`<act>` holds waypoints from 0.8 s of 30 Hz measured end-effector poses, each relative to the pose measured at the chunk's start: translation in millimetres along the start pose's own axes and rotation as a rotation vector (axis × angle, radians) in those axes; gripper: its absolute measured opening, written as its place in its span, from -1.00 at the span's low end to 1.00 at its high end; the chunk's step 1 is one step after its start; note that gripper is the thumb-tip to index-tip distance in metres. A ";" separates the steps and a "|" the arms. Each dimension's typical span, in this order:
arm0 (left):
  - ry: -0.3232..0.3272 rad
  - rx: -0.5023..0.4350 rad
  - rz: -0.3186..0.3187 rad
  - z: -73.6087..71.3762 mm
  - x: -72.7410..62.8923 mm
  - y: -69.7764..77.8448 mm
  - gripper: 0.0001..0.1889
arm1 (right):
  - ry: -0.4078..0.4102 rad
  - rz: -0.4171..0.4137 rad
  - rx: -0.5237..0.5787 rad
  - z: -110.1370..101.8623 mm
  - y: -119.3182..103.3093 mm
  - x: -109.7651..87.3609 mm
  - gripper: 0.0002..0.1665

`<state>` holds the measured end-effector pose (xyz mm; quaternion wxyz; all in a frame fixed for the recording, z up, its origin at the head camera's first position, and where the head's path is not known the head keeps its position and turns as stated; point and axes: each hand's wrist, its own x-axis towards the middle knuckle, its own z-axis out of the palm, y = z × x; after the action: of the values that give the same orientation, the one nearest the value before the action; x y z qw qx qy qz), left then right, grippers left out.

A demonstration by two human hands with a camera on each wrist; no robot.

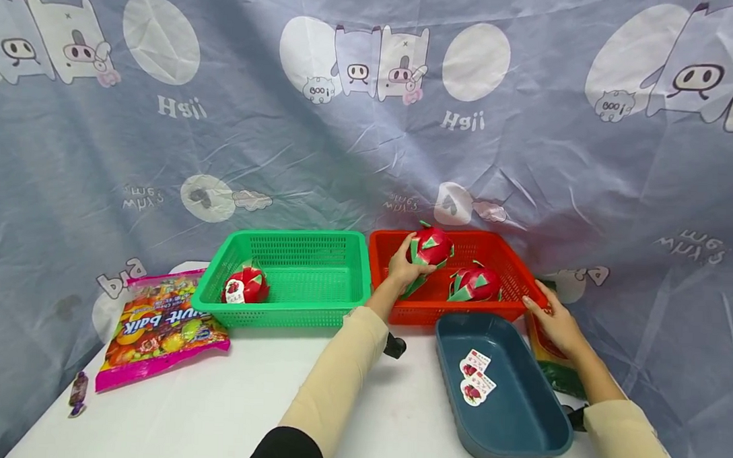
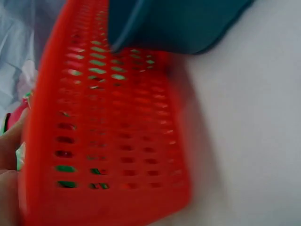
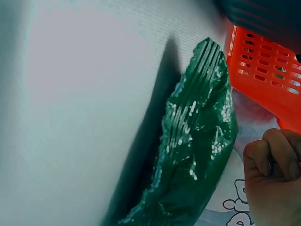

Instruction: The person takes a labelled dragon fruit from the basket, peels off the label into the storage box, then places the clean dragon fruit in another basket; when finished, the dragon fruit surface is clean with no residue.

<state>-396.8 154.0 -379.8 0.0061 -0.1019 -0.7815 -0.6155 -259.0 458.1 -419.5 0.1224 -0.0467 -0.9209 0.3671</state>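
My left hand [image 1: 404, 267] holds a red dragon fruit [image 1: 432, 246] with green leaf tips over the left part of the red basket [image 1: 394, 313]. Green leaf tips show below that hand, partly hidden by it. Another dragon fruit [image 1: 477, 285] lies in the basket's right half. At the basket's front right corner, my right hand [image 1: 554, 320] grips the rim, and its curled fingers show in the right wrist view. In the left wrist view the basket's perforated wall [image 2: 108, 141] fills much of the picture, with only part of the hand [image 2: 9, 155] at the edge.
A green basket [image 1: 291, 315] with one labelled dragon fruit [image 1: 246, 285] stands left of the red one. In front is a dark blue tray [image 1: 519, 369] holding stickers [image 1: 476, 381]. A candy bag [image 1: 163, 326] and wrapped candy [image 1: 78, 393] lie left; a green packet [image 3: 197, 141] lies right.
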 end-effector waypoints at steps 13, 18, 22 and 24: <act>-0.101 0.194 -0.227 4.8 -7.0 -20.1 -0.13 | -0.001 -0.003 0.037 5.9 3.3 -2.2 -0.16; -0.195 0.305 -0.244 2.0 -7.4 -18.1 -0.08 | 0.015 -0.008 0.050 7.5 2.7 -3.2 -0.17; -0.320 0.339 -0.240 -2.0 -5.3 -13.3 -0.02 | 0.034 -0.023 0.043 6.0 1.8 -1.4 -0.18; -0.410 0.319 -0.235 -7.5 -4.5 -10.6 -0.01 | 0.040 -0.026 0.037 5.1 2.1 -0.6 -0.19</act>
<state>-395.1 143.8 -388.7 -0.2074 -0.1306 -0.8599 -0.4477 -259.7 456.2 -424.7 0.1465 -0.0397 -0.9119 0.3813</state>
